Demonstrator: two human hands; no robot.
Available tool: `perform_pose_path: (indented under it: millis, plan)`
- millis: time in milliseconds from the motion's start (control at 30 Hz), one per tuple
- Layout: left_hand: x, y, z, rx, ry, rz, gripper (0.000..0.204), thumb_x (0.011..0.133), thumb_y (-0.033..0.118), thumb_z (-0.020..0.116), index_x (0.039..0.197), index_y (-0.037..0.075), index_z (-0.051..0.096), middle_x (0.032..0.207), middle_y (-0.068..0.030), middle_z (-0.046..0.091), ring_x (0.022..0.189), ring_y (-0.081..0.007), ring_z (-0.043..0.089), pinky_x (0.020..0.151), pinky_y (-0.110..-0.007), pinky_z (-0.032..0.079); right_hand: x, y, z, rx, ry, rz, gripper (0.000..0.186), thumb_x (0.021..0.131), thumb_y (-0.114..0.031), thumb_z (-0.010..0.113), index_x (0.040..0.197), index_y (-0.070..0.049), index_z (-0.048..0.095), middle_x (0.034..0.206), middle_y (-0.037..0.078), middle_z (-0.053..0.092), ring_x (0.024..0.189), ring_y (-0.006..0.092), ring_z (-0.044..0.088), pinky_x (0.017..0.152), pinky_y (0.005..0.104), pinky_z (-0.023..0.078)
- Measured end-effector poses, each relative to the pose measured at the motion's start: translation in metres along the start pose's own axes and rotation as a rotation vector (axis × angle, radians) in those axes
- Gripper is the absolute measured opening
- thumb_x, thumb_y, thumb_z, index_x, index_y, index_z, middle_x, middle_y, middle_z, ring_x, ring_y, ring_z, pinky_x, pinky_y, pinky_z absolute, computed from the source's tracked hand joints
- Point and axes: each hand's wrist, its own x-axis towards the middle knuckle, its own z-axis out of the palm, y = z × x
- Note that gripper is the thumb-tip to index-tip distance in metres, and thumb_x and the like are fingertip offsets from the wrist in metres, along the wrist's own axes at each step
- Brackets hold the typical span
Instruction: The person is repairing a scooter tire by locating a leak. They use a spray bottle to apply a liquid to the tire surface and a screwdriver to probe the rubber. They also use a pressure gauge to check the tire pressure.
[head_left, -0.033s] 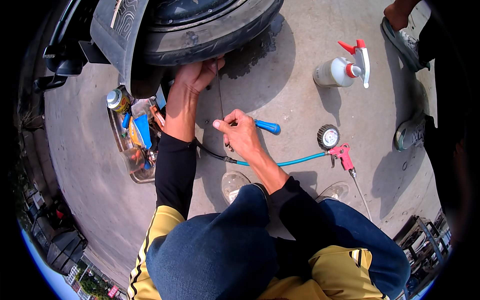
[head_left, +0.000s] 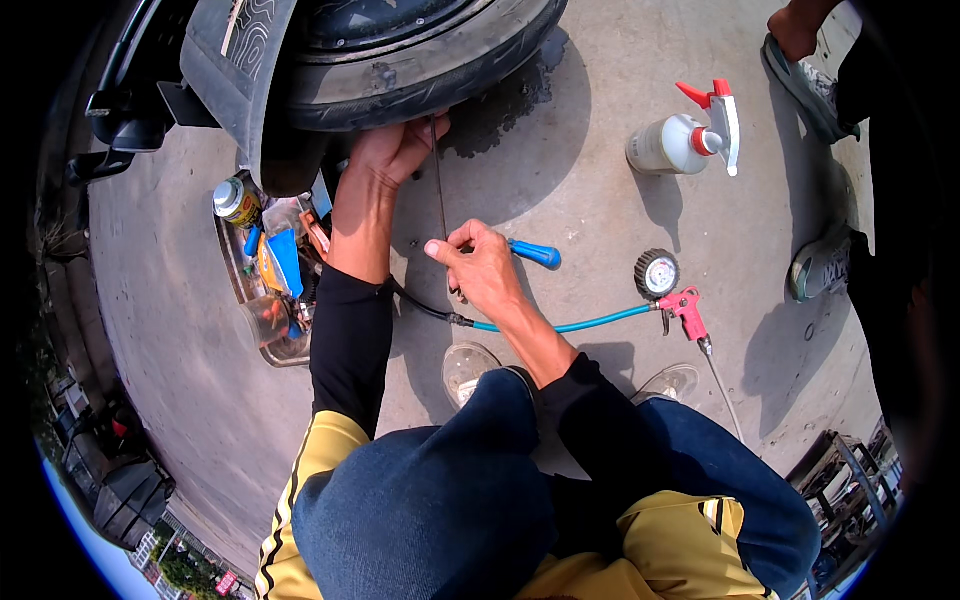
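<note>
The right hand (head_left: pixel 478 262) holds a rod (head_left: pixel 440 190); a can (head_left: pixel 238 203) bears print.

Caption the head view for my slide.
Left hand at the tire, right hand gripping a thin rod; spray bottle standing off to the right.

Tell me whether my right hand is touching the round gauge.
Apart. The head view shows the right hand well left of the round gauge, with bare concrete visible between them.

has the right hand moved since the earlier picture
No, the right hand shows no visible shift in any direction, judged against the spray bottle in the same view.
</note>
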Motion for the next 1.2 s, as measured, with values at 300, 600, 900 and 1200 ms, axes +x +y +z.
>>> perform_pose_path:
  millis: [300, 600, 900, 1200]
  plan:
    - [0.002, -0.003, -0.004, -0.025, -0.077, 0.000, 0.021, 0.105, 0.024, 0.067, 0.122, 0.013, 0.068, 0.102, -0.0021, 0.069, 0.083, -0.0170, 0.052, 0.070, -0.032, 0.041, 0.008, 0.011, 0.008, -0.043, 0.048, -0.107, 0.030, 0.100, -0.024, 0.080, 0.099, -0.001, 0.061, 0.074, 0.005, 0.063, 0.053, 0.0092, 0.056, 0.044, 0.0297, 0.047]
    - [-0.001, -0.003, 0.007, -0.018, -0.024, 0.014, 0.018, 0.111, 0.024, 0.060, 0.121, 0.011, 0.069, 0.105, -0.0043, 0.072, 0.086, -0.0187, 0.060, 0.074, -0.035, 0.048, 0.007, 0.004, 0.005, 0.125, 0.042, -0.001, 0.026, 0.097, -0.016, 0.082, 0.098, 0.001, 0.063, 0.071, 0.002, 0.061, 0.057, 0.0077, 0.056, 0.046, 0.0284, 0.048]
    - [0.003, -0.008, -0.005, -0.037, -0.196, 0.019, 0.018, 0.108, 0.020, 0.063, 0.118, 0.006, 0.068, 0.094, -0.0063, 0.069, 0.080, -0.0180, 0.058, 0.075, -0.034, 0.049, 0.005, 0.003, 0.005, 0.030, 0.064, -0.004, 0.038, 0.091, -0.021, 0.090, 0.090, -0.001, 0.058, 0.069, 0.003, 0.059, 0.056, 0.0087, 0.055, 0.050, 0.0288, 0.046]
    - [-0.012, -0.014, 0.013, -0.048, 0.004, 0.081, 0.017, 0.106, 0.015, 0.066, 0.117, 0.003, 0.069, 0.094, -0.0100, 0.071, 0.081, -0.0196, 0.064, 0.074, -0.036, 0.053, 0.000, 0.016, -0.002, 0.041, 0.081, -0.034, 0.035, 0.091, -0.019, 0.087, 0.089, 0.001, 0.058, 0.066, 0.006, 0.059, 0.051, 0.0131, 0.056, 0.043, 0.0351, 0.049]
